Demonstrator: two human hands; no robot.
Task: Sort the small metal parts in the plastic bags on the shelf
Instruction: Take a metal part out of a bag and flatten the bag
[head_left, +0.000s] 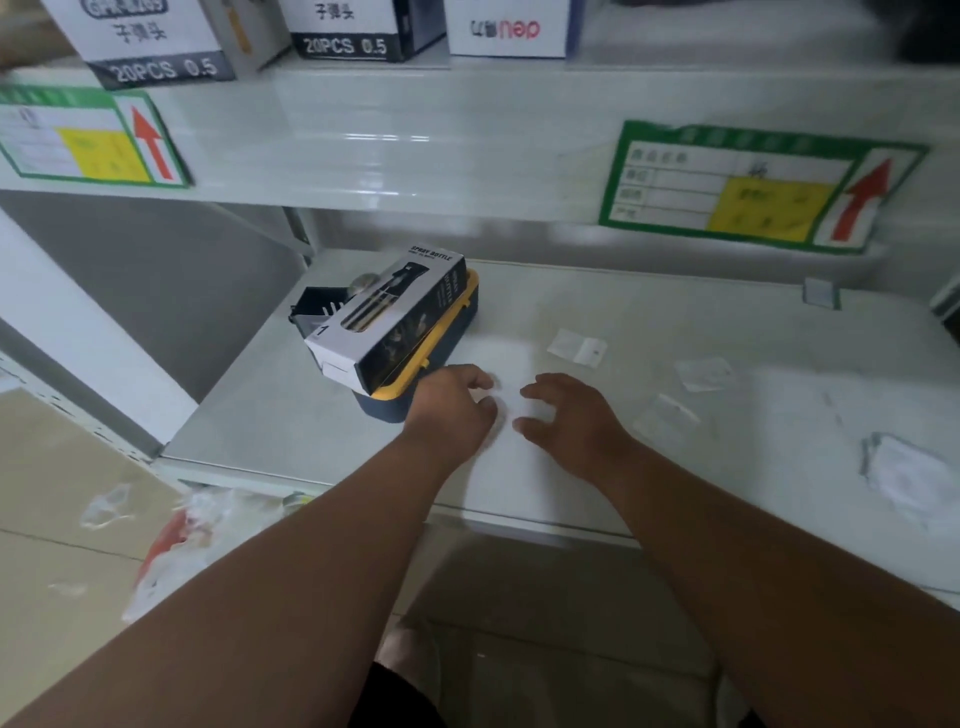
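1. On the pale shelf (597, 312), near its front edge, the left hand (451, 408) and right hand (569, 415) are seen close together, palms down.
2. Fingers of both hands are loosely curled toward a blurred, pale patch between them; whether anything is pinched there cannot be told.
3. Just beside the left hand, a dark blue box with a yellow rim (415, 374) is set on the shelf, and a spray bottle carton (387, 312) is laid tilted on top of it.
4. To the right of the right hand, several small clear plastic bags (576, 347) are scattered flat on the shelf; their contents are too blurred to make out.
5. Above, green-bordered labels with red arrows (758, 187) are fixed to the upper shelf edge, under white boxes (156, 41).
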